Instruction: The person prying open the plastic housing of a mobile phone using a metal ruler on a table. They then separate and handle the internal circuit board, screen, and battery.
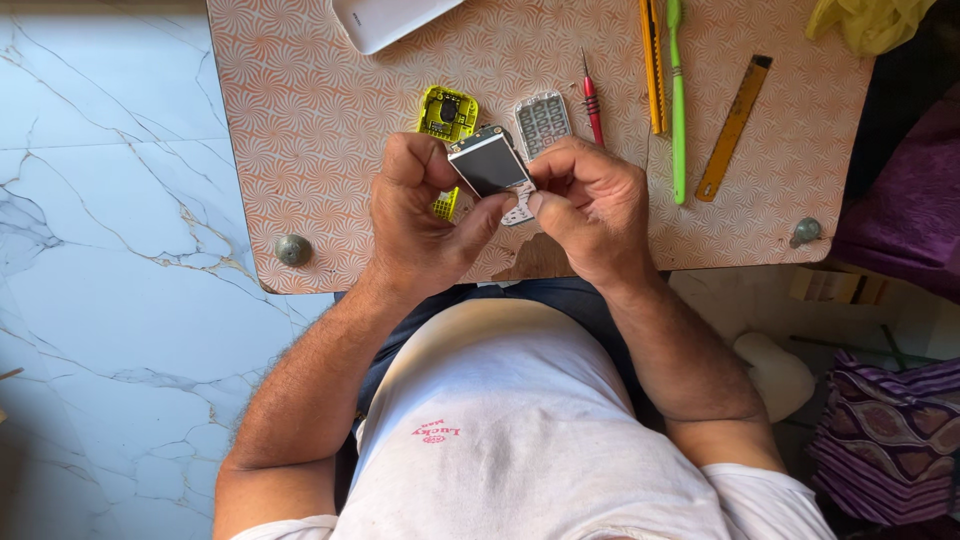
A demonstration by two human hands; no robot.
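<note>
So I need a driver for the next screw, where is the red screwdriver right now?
In the head view, the red screwdriver lies on the patterned table just beyond the right hand, between the grey keypad and the yellow tool.

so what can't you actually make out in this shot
Head view, the only one:
- Phone board with screen: its lower end is covered by the left hand and right hand.
- Yellow phone shell: lower part hidden behind the left hand.
- White flat thing at the table's far edge: cut off by the top of the picture.
- Yellow cloth or bag: cut off at the top right.
- Grey keypad: keys too small to read.
</note>
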